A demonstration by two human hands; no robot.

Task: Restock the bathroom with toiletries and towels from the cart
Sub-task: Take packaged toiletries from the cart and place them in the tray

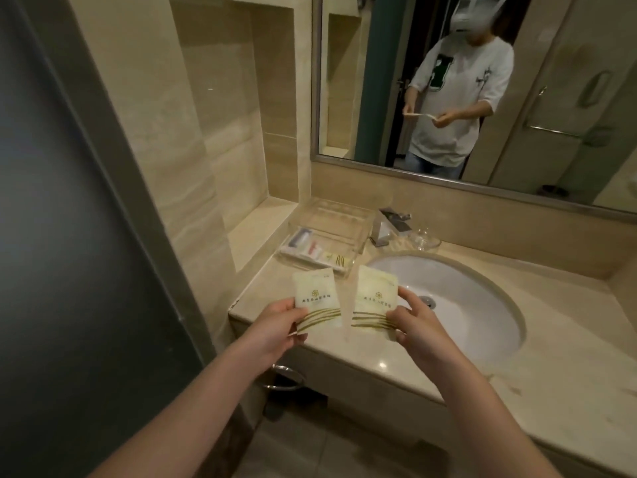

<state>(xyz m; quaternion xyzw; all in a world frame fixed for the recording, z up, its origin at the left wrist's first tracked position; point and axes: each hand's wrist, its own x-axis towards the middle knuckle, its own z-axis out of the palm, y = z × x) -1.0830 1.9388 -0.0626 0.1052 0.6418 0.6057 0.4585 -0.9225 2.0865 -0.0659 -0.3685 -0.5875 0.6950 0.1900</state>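
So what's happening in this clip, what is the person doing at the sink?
A person stands at a bathroom vanity holding two matching toiletry packets, one in the left hand and one in the right hand. The left packet and the right packet are held up side by side above the counter edge, not yet put down. Behind them a clear tray already holds a few small toiletry items. The sink basin sits to the right.

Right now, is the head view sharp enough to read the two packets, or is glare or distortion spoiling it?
Head view: left packet and right packet lit evenly, print too soft to read; wide-angle bends the door edge; small glare spot on the counter; mirror reflection blurred.
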